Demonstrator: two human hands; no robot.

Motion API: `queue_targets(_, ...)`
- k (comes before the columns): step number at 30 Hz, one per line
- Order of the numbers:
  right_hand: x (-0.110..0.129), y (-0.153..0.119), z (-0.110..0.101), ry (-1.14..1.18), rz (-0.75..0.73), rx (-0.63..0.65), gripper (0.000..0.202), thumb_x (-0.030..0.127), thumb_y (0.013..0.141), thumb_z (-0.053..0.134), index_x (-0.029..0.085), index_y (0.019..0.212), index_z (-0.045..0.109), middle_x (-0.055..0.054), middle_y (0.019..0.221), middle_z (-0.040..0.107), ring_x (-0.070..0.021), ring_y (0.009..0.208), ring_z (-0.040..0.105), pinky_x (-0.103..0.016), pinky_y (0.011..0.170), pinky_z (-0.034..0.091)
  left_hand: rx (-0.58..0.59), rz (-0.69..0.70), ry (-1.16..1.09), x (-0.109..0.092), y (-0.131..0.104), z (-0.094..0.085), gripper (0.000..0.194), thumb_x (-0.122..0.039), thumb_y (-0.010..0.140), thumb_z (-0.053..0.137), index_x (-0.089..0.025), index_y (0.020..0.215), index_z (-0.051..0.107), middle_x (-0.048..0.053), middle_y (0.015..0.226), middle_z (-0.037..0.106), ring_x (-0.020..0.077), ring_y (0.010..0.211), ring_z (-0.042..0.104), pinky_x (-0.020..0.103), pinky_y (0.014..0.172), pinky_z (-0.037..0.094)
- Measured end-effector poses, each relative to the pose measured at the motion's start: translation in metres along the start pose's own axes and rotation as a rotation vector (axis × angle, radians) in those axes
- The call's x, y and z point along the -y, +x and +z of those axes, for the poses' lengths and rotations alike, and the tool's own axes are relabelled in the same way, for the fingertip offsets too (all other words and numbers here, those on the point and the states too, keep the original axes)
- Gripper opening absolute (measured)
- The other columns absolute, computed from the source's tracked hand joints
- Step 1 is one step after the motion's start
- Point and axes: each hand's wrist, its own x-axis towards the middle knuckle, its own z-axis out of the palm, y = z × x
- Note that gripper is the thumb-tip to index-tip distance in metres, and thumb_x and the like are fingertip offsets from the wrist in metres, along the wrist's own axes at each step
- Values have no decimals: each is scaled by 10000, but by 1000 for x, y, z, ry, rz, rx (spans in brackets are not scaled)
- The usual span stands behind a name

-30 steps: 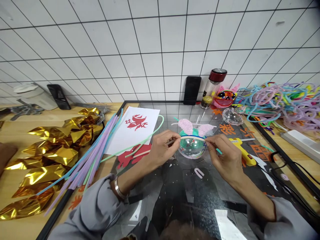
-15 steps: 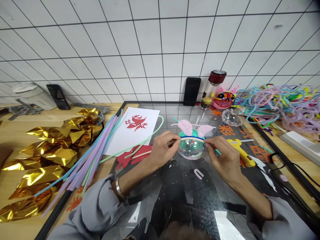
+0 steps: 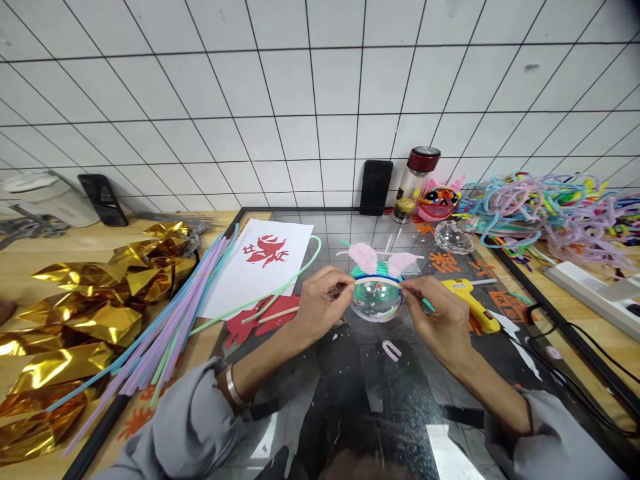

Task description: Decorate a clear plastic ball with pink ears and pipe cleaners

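Observation:
Between my hands sits a clear plastic ball (image 3: 376,307), its upper part wrapped in green pipe cleaner and topped with two pink ears (image 3: 363,257). A cream pipe cleaner (image 3: 376,280) curves across the front of the ball, just under a blue band. My left hand (image 3: 324,301) pinches its left end between thumb and finger. At the opposite end, my right hand (image 3: 441,308) grips it in the same way, close to the ball's side. A short green piece pokes out by the right fingers. A bent pale pink pipe cleaner (image 3: 391,351) lies on the glass nearby.
A yellow glue gun (image 3: 473,303) lies at right, before a power strip (image 3: 595,297) and tangled pipe cleaners (image 3: 550,213). A glass bottle (image 3: 415,183) and phone (image 3: 376,187) stand at the wall. White paper (image 3: 260,267), purple pipe cleaners (image 3: 175,313) and gold foil (image 3: 100,313) are left.
The whole scene has shifted slightly left as the view turned. Both hands still hold the cream pipe cleaner against the ball, with little movement between them.

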Motion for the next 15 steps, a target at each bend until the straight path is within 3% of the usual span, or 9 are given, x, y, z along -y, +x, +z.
queue_targets(15,4,4,-1,43,40,6,162,88,903,542,197,885,661,-33,798,695,-161,742,665,-281,686,513,16,-2,-9,0,-1,1,137,-170,892,577,-164,806,683,39,779,654,117,684,614,200,580,498)
